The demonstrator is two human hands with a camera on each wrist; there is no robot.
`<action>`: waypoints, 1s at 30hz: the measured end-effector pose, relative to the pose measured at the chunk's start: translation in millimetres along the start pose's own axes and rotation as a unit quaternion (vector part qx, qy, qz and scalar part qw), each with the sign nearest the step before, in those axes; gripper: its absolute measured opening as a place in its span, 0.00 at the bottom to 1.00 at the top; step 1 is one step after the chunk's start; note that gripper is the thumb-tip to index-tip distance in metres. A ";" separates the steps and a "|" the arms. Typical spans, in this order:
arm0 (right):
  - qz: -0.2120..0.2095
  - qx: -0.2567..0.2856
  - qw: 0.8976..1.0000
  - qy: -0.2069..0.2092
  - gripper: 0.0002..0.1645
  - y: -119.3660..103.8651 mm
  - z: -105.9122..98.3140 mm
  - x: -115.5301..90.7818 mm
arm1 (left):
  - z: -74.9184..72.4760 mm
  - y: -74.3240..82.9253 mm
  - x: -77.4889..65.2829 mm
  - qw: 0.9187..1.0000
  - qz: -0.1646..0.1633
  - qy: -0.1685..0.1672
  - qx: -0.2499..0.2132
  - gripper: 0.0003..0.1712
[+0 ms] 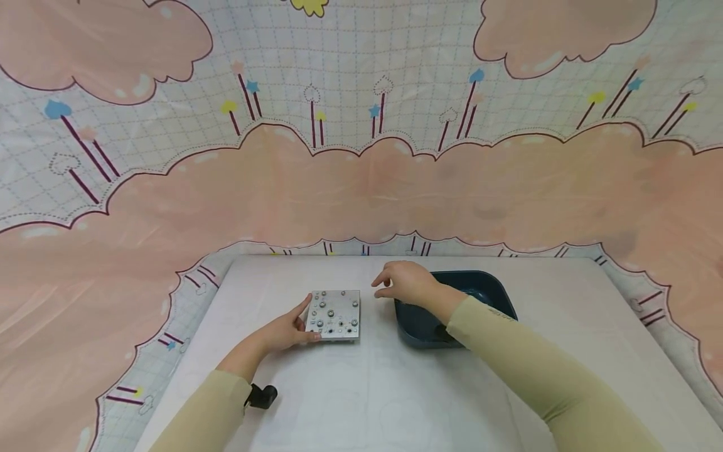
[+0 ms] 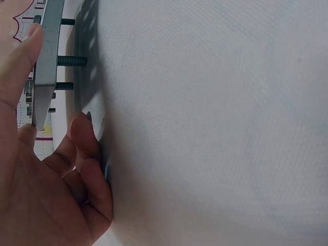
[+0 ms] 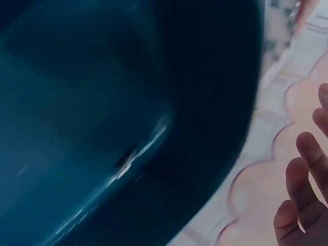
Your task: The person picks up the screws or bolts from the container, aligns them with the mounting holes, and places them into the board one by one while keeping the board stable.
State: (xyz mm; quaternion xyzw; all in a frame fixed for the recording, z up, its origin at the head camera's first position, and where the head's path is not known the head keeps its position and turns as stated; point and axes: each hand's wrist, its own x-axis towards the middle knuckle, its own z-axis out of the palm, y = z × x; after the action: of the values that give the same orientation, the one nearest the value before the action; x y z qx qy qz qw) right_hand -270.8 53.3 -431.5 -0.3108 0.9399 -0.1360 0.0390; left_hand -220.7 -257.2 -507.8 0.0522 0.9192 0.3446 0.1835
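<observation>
My left hand (image 1: 282,331) grips a square metal plate (image 1: 341,302) by its left side, with the thumb at the near corner and a finger at the far one. Several bolts of different sizes stand in the plate. From the left wrist, threaded bolt shanks (image 2: 72,61) stick out of its underside, above the white surface. Over the left rim of a dark blue tray (image 1: 408,334) is my right hand (image 1: 408,282), fingers loosely bent and nothing seen between them. The right wrist view shows its fingers (image 3: 298,174) at the right edge, beside the tray wall.
A small dark object (image 3: 124,157), too blurred to name, lies inside the tray. Both stand on a table with a white cover (image 1: 361,395). Behind hangs a patterned cloth (image 1: 361,194). A black wrist camera (image 1: 262,397) juts from the left sleeve.
</observation>
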 end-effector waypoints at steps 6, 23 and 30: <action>-0.003 -0.006 1.000 0.000 0.15 50.2 -10.6 -32.6 | 0.3 0.0 -1.6 1.000 -0.005 0.003 0.001 0.64; -0.064 -0.120 0.988 -0.075 0.10 87.2 6.7 -26.8 | -0.3 -6.8 -3.7 1.000 -0.004 -0.002 -0.010 0.64; -0.080 -0.136 0.983 -0.091 0.09 90.3 19.4 -20.6 | -2.4 -3.4 -3.2 1.000 0.002 -0.001 -0.013 0.64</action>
State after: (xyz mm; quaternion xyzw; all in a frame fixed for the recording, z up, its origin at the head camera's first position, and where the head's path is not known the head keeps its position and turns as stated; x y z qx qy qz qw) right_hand -302.9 130.6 -475.6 -0.3986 0.9142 0.0194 0.0711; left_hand -218.5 -262.0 -507.3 0.0521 0.9143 0.3571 0.1840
